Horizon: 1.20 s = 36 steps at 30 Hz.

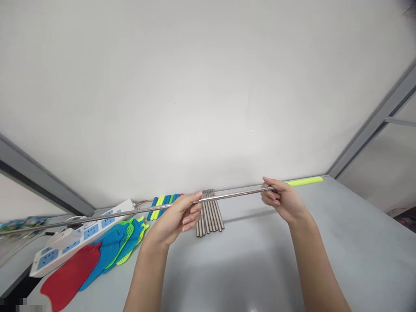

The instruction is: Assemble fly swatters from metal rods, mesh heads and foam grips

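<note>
A long thin metal rod (235,195) is held up nearly level above the grey table, its left end running out of the frame. My left hand (183,216) is closed round its middle, thumb along the top. My right hand (281,197) is closed on it further right, where the metal looks slightly thicker. Beyond my right hand a yellow-green sleeve-like handle (305,181) sticks out in line with the rod. Behind and below the rod, several short steel tubes (211,214) lie side by side on the table, between my hands.
Several blue, yellow and green grips (162,204) lie in a row by the wall (208,95). Left of my left hand are fanned-out fly swatter heads, a red one (72,274) and blue ones (108,245). Behind them is a white power strip (97,225) with plugs and cables.
</note>
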Each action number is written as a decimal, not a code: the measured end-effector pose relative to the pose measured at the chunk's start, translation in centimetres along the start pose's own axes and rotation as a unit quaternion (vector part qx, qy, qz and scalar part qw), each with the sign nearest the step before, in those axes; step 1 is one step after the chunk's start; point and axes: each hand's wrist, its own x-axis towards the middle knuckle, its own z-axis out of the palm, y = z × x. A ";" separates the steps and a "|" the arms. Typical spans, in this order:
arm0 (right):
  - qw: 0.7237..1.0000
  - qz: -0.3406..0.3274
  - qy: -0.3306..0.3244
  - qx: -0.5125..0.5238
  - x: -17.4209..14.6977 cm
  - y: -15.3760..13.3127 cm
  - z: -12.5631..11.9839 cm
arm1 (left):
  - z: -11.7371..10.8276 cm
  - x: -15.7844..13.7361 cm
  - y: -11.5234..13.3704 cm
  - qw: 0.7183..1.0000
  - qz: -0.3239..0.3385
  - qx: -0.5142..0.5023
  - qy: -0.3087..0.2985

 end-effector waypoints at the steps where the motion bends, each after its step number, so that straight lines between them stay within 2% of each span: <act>1: 1.000 -0.003 0.002 0.000 0.0 0.0 -0.1 | 0.0 0.0 -0.1 1.000 0.000 0.000 -0.001; 7: 1.000 -0.010 0.005 0.022 0.2 0.0 -0.5 | 0.5 0.5 -0.5 1.000 0.007 -0.002 -0.018; 12: 0.997 -0.021 0.020 0.069 0.5 -0.1 -0.6 | 0.0 0.0 -0.2 1.000 0.009 -0.013 -0.006; 17: 0.994 -0.046 0.076 0.070 0.7 -0.3 -0.8 | -0.9 -0.6 0.3 0.999 0.025 -0.016 0.016; 24: 0.978 -0.094 0.163 0.090 1.2 0.1 -0.8 | -0.7 -0.8 0.3 0.999 0.034 -0.010 0.003; 36: 0.976 -0.080 0.172 0.104 1.8 0.7 -0.6 | -1.1 -0.8 0.3 0.999 0.041 -0.020 0.024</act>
